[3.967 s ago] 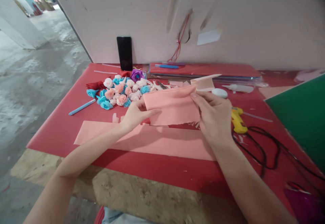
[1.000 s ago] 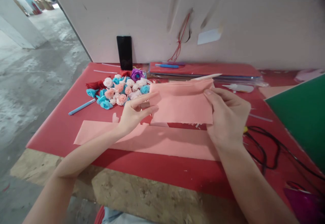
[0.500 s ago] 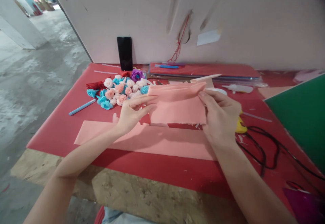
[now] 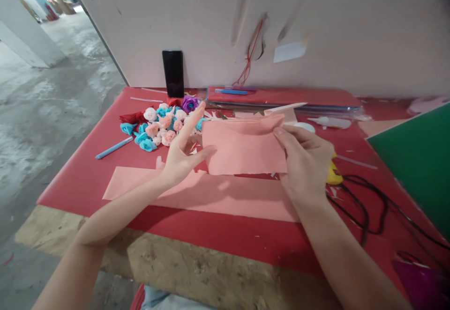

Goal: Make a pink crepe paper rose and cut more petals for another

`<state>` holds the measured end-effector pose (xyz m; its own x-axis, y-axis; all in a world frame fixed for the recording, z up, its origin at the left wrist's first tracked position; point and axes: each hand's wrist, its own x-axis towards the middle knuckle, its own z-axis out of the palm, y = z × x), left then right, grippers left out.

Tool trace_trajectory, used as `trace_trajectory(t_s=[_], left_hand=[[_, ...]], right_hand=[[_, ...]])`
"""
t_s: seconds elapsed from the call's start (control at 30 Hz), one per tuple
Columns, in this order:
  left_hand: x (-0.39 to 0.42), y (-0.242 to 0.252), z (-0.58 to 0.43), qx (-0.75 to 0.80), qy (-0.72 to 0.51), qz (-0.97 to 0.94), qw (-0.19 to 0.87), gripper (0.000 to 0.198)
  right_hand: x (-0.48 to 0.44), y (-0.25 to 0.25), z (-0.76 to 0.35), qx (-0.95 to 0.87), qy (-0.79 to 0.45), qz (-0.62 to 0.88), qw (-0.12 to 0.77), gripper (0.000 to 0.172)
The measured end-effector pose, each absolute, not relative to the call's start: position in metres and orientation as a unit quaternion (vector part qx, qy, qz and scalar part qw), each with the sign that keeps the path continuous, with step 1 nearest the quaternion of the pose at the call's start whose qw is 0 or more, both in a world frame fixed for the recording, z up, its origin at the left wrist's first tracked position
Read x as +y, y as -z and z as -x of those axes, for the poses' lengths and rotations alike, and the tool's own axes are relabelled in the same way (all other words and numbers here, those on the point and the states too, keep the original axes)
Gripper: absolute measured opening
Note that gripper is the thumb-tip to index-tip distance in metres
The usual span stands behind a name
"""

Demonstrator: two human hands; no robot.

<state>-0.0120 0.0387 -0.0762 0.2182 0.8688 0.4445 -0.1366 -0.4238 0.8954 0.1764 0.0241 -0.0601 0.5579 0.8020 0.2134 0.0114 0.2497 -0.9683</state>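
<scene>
A folded piece of pink crepe paper is held up over the table, its top edge slightly wavy. My right hand pinches its right edge, thumb in front and fingers behind. At the left edge, my left hand has its thumb on the front of the paper and its index finger raised clear of it; the other fingers are partly hidden behind. Below lies a long strip of the same pink paper on the red tabletop.
Several paper roses lie at the left, near a blue pen. A black phone leans on the wall. At the right are a glue bottle, a yellow tool, a black cord and a green board.
My left index finger has lifted off the paper and now points up. The folded paper's front has flattened and its left edge has shifted slightly left. My right hand keeps its grip.
</scene>
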Motion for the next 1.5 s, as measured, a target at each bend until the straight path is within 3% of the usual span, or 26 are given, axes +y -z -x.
trace_trajectory(t_s=[0.1,0.23,0.43,0.8,0.9,1.0,1.27,1.5], left_hand=[[0.039,0.074,0.011,0.291,-0.546,-0.628,0.472,0.068],[0.038,0.071,0.011,0.390,-0.495,-0.607,0.484,0.025],[0.039,0.071,0.013,0.453,-0.481,-0.614,0.432,0.046],[0.041,0.071,0.012,0.464,-0.456,-0.627,0.428,0.053],[0.043,0.070,0.014,0.459,-0.443,-0.635,0.436,0.053],[0.043,0.067,0.016,0.449,-0.359,-0.658,0.487,0.051],[0.036,0.065,0.013,0.361,-0.167,-0.730,0.555,0.045],[0.031,0.056,0.008,0.326,-0.142,-0.743,0.567,0.036]], right_hand=[[0.025,0.062,-0.176,-0.375,-0.293,0.539,0.695,0.007],[0.027,0.067,-0.176,-0.382,-0.309,0.535,0.687,0.004],[0.028,0.070,-0.177,-0.392,-0.324,0.531,0.677,0.007],[0.029,0.069,-0.180,-0.397,-0.349,0.534,0.660,0.003],[0.030,0.064,-0.184,-0.422,-0.372,0.529,0.635,0.010],[0.029,0.054,-0.188,-0.494,-0.374,0.528,0.581,0.019],[0.014,0.051,-0.179,-0.750,-0.407,0.452,0.258,0.020],[0.007,0.051,-0.172,-0.773,-0.393,0.450,0.214,0.024]])
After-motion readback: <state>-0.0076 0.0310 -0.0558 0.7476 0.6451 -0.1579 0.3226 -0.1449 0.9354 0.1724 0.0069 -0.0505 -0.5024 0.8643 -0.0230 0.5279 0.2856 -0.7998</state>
